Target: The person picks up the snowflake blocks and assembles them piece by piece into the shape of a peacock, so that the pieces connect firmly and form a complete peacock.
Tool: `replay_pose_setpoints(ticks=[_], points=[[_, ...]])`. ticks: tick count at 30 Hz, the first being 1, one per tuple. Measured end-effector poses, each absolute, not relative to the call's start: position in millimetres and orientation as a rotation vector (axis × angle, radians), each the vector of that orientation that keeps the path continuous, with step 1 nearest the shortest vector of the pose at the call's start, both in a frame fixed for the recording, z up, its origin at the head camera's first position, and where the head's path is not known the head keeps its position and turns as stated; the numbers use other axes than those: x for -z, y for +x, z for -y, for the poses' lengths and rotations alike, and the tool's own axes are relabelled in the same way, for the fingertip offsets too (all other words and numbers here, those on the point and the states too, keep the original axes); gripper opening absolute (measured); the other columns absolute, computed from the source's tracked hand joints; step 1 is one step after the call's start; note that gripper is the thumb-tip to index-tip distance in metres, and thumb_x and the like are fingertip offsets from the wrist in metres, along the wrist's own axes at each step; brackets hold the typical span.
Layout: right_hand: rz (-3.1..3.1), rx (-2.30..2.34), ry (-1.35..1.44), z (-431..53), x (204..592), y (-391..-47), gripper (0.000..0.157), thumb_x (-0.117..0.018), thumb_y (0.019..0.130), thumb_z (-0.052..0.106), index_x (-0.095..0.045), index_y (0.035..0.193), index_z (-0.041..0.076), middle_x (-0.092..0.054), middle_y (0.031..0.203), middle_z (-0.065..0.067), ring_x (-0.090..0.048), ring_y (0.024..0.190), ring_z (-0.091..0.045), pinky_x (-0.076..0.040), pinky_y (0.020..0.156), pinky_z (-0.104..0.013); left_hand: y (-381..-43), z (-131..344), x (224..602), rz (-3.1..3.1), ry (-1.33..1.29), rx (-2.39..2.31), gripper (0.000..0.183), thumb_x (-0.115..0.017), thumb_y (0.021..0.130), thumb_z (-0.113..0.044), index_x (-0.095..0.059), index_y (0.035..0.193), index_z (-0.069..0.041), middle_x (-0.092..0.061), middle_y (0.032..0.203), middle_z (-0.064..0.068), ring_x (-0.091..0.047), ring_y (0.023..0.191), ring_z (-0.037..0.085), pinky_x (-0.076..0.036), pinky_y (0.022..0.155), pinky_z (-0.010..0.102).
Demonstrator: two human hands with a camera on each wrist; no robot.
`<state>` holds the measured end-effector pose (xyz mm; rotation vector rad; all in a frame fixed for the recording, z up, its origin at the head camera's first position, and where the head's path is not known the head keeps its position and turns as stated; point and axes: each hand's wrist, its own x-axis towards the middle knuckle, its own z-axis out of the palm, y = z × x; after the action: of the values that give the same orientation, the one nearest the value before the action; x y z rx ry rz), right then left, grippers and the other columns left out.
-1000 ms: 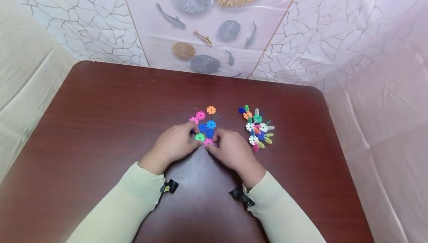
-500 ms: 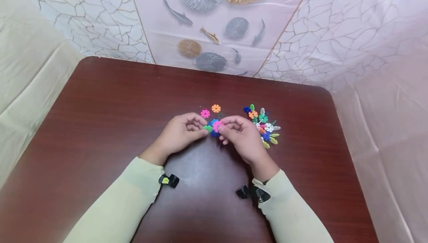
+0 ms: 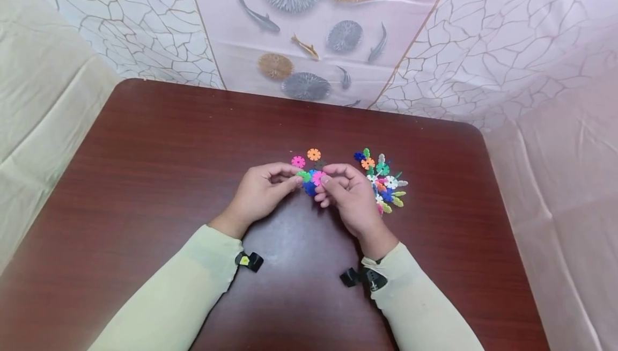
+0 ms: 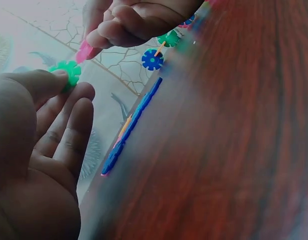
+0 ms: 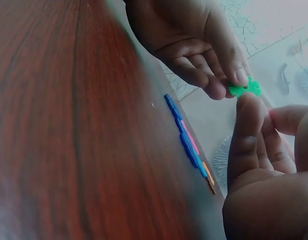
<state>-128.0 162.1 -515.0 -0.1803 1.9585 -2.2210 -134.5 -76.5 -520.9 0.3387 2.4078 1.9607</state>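
Observation:
My left hand (image 3: pixel 263 192) pinches a green notched plastic disc (image 4: pixel 67 73) between thumb and fingers. A pink notched disc (image 3: pixel 318 178) is pinched in my right hand (image 3: pixel 352 195). Both discs are held up off the table, close together edge to edge; whether they touch I cannot tell. Under and behind them lie loose discs: blue ones (image 3: pixel 309 189), a pink one (image 3: pixel 298 162), an orange one (image 3: pixel 314 154) and a dark one partly covered by the right fingers. In the right wrist view, the right hand hides most of the pink disc.
Right of the hands stands a cluster of joined discs (image 3: pixel 383 169) in white, green, blue, orange and yellow, close to the right hand's knuckles. The dark red wooden table (image 3: pixel 169 141) reaches back to a patterned wall covering (image 3: pixel 159 23).
Both hands have lifted the green and pink discs off the table, moved slightly right and away, and brought them together. The view has shifted a little.

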Motion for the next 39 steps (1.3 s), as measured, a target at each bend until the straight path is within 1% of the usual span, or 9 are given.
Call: replay_pose_setpoints(ticks=[4,8,14,19,24,27,32,36,39], points=[[-1.975,2.217,-0.178,-163,514,-128,0.031,-0.076,0.109,0.012,-0.066,0.134,-0.002,-0.084,0.094,-0.007,-0.083,0.077,-0.017,-0.070,0.071,-0.031,-134,76,520,-2.480,0.385,-1.928,0.017,-0.090,0.098,-0.020,-0.088,0.115,-0.016,-0.087,0.108,0.000,-0.084,0.094,0.012,-0.067,0.087,0.024],[-1.956,2.206,-0.180,-163,514,-127,0.029,-0.076,0.109,0.012,-0.066,0.132,-0.002,-0.084,0.094,-0.007,-0.084,0.078,-0.017,-0.070,0.071,-0.031,-134,76,519,-2.558,0.447,-1.858,0.017,-0.090,0.099,-0.020,-0.089,0.116,-0.019,-0.086,0.110,-0.003,-0.082,0.096,0.011,-0.066,0.089,0.024],[-1.935,2.206,-0.173,-162,512,-127,0.029,-0.073,0.109,0.007,-0.065,0.132,-0.009,-0.084,0.091,-0.005,-0.083,0.075,-0.015,-0.070,0.070,-0.030,-134,76,520,-2.628,0.495,-1.809,0.017,-0.089,0.100,-0.023,-0.090,0.117,-0.021,-0.085,0.107,-0.005,-0.077,0.093,0.009,-0.064,0.085,0.025],[-1.943,2.185,-0.183,-164,512,-127,0.030,-0.074,0.109,0.009,-0.067,0.133,-0.008,-0.084,0.091,-0.005,-0.083,0.075,-0.015,-0.070,0.071,-0.031,-134,76,520,-2.650,0.522,-1.803,0.018,-0.089,0.100,-0.023,-0.089,0.118,-0.020,-0.084,0.105,-0.005,-0.074,0.092,0.011,-0.062,0.083,0.025],[-1.954,2.158,-0.201,-164,512,-127,0.029,-0.074,0.109,0.008,-0.068,0.133,-0.007,-0.084,0.091,-0.005,-0.082,0.075,-0.015,-0.070,0.072,-0.031,-134,76,519,-2.645,0.548,-1.797,0.019,-0.088,0.101,-0.024,-0.089,0.119,-0.018,-0.085,0.112,-0.005,-0.077,0.101,0.011,-0.063,0.089,0.027],[-1.954,2.156,-0.212,-164,512,-127,0.028,-0.073,0.109,0.006,-0.068,0.134,-0.007,-0.084,0.091,-0.005,-0.083,0.075,-0.015,-0.070,0.073,-0.032,-133,75,518,-2.636,0.537,-1.799,0.019,-0.089,0.100,-0.026,-0.090,0.118,-0.019,-0.086,0.114,-0.006,-0.078,0.106,0.011,-0.063,0.093,0.028],[-1.907,2.187,-0.220,-162,507,-125,0.026,-0.072,0.108,0.001,-0.067,0.132,-0.010,-0.084,0.091,-0.006,-0.083,0.074,-0.015,-0.071,0.074,-0.033,-131,74,513,-2.573,0.509,-1.863,0.015,-0.090,0.099,-0.025,-0.091,0.114,-0.021,-0.087,0.111,-0.005,-0.078,0.104,0.011,-0.062,0.090,0.026],[-1.855,2.199,-0.215,-160,504,-124,0.021,-0.071,0.107,-0.003,-0.068,0.127,-0.010,-0.084,0.089,-0.006,-0.083,0.073,-0.015,-0.071,0.073,-0.033,-130,75,510,-2.520,0.564,-1.900,0.014,-0.090,0.099,-0.021,-0.091,0.113,-0.019,-0.087,0.109,-0.004,-0.078,0.102,0.011,-0.062,0.090,0.023],[-1.830,2.212,-0.219,-160,502,-123,0.021,-0.071,0.108,-0.003,-0.069,0.128,-0.009,-0.084,0.089,-0.006,-0.083,0.073,-0.015,-0.071,0.074,-0.033,-129,75,508,-2.504,0.596,-1.922,0.015,-0.089,0.099,-0.020,-0.090,0.114,-0.018,-0.087,0.109,-0.003,-0.078,0.101,0.012,-0.063,0.090,0.023]])
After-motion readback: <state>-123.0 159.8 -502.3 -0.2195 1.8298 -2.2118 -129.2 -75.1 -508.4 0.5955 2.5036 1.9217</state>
